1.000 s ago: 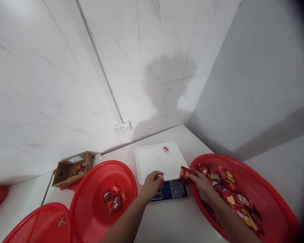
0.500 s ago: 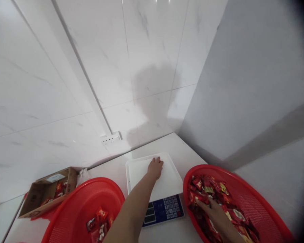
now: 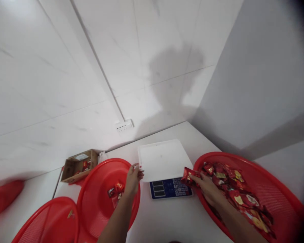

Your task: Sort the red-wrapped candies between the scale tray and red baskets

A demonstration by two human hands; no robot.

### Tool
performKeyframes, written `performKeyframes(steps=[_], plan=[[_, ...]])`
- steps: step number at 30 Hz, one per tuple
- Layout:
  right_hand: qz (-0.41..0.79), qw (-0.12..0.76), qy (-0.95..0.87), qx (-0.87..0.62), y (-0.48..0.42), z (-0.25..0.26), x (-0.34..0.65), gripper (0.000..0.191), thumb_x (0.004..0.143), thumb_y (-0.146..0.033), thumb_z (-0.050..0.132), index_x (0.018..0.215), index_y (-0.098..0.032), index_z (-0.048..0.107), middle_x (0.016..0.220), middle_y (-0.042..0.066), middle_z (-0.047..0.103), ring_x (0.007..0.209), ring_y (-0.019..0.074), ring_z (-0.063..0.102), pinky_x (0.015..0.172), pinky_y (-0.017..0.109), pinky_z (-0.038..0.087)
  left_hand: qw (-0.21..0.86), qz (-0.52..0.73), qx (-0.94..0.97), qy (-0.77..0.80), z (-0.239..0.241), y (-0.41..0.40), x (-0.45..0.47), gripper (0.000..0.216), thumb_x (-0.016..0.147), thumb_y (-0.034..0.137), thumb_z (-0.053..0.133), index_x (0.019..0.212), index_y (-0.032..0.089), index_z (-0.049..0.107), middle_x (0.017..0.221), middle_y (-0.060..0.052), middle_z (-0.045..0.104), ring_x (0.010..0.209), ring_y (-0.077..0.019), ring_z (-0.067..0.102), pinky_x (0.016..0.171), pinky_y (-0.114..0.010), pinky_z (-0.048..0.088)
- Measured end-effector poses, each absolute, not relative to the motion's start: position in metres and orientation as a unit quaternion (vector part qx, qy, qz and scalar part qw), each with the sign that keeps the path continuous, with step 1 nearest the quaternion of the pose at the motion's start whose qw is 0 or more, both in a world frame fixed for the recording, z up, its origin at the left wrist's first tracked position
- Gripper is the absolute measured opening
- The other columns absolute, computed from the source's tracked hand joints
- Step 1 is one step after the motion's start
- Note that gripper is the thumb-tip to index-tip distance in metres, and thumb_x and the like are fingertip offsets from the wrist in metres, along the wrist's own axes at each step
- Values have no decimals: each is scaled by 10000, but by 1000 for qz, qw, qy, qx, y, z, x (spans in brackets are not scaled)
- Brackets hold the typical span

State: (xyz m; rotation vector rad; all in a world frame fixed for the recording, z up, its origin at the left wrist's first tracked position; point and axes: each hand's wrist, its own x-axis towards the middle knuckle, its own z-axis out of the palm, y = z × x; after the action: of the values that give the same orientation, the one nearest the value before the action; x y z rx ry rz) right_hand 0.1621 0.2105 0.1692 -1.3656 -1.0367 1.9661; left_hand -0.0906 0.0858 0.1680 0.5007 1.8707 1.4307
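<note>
While packet print stays unreadable, right hand (image 3: 205, 187) pinches red packet (image 3: 187, 175); left hand (image 3: 133, 177), seemingly loosely curled, over red basket (image 3: 91, 202).

1. We are finding no text sharp enough to read.
2. We are seeing print on the red foil packets (image 3: 233, 189), a white label on the brown cardboard box (image 3: 77, 165) and keys on the blue-panelled white scale (image 3: 171, 188), all blurred.

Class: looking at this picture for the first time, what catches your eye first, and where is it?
The red basket heaped with red snack packets at lower right stands out first. The right hand holds one packet at its rim, beside the white scale at centre. The left hand hangs over a second red basket.
</note>
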Motion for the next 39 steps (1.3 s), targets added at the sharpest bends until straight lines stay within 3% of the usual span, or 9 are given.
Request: performKeyframes(steps=[6, 10, 13, 16, 25, 28, 33, 36, 39], plan=[[749, 232, -426, -452, 190, 173, 116, 339, 556, -386, 738, 782, -164, 618, 726, 23, 697, 698, 185, 641, 707, 319, 493, 321, 549, 105, 765, 188, 23, -91, 642, 752, 517, 513, 1294, 208, 362, 571, 26, 567, 420, -100, 474, 427, -223, 375], [782, 190, -447, -392, 170, 188, 93, 350, 590, -410, 724, 806, -164, 600, 729, 17, 678, 700, 169, 628, 684, 304, 490, 472, 574, 144, 653, 199, 38, -52, 539, 704, 443, 618, 1170, 190, 522, 741, -39, 654, 646, -160, 605, 557, -260, 457], [808, 170, -439, -354, 161, 197, 88, 413, 619, -404, 713, 944, -182, 589, 826, 26, 672, 757, 169, 622, 666, 288, 485, 506, 582, 153, 618, 205, 56, -28, 441, 705, 398, 640, 1088, 190, 567, 866, -56, 665, 744, -170, 621, 637, -291, 488], [830, 196, -385, -352, 164, 201, 95, 445, 654, -378, 690, 1056, -241, 555, 902, 14, 655, 819, 150, 611, 682, 259, 481, 533, 600, 147, 578, 210, 65, -21, 399, 698, 351, 663, 1043, 176, 563, 887, -56, 655, 749, -149, 623, 662, -288, 504], [746, 256, -438, -432, 208, 173, 87, 320, 600, -308, 716, 871, -193, 592, 806, 35, 651, 755, 160, 627, 746, 306, 510, 592, 622, 63, 508, 212, 70, -22, 353, 630, 243, 735, 933, 182, 564, 789, -17, 632, 676, -103, 609, 644, -227, 501], [725, 255, -453, -451, 225, 167, 71, 358, 609, -333, 694, 912, -169, 595, 870, 72, 660, 862, 201, 624, 826, 363, 483, 598, 604, 76, 522, 212, 75, -19, 355, 636, 232, 717, 947, 173, 555, 783, -26, 637, 667, -108, 611, 646, -233, 490], [689, 244, -493, -472, 223, 178, 74, 419, 629, -439, 652, 964, -189, 616, 1098, 92, 623, 1149, 246, 478, 947, 383, 383, 493, 577, 233, 608, 215, 82, -20, 267, 698, 207, 617, 962, 182, 595, 906, -59, 658, 812, -165, 612, 773, -320, 475], [724, 163, -495, -453, 206, 193, 88, 414, 664, -529, 601, 852, -164, 655, 863, 109, 685, 872, 259, 622, 758, 405, 476, 398, 555, 307, 663, 215, 87, -19, 167, 698, 168, 585, 852, 203, 638, 899, -53, 649, 910, -205, 573, 894, -386, 408], [791, 84, -472, -380, 192, 207, 101, 390, 683, -517, 609, 850, -169, 662, 730, 55, 677, 663, 168, 624, 617, 295, 478, 346, 550, 366, 666, 214, 90, -14, 215, 705, 105, 536, 826, 231, 662, 1024, -55, 617, 1055, -205, 507, 997, -372, 324]])
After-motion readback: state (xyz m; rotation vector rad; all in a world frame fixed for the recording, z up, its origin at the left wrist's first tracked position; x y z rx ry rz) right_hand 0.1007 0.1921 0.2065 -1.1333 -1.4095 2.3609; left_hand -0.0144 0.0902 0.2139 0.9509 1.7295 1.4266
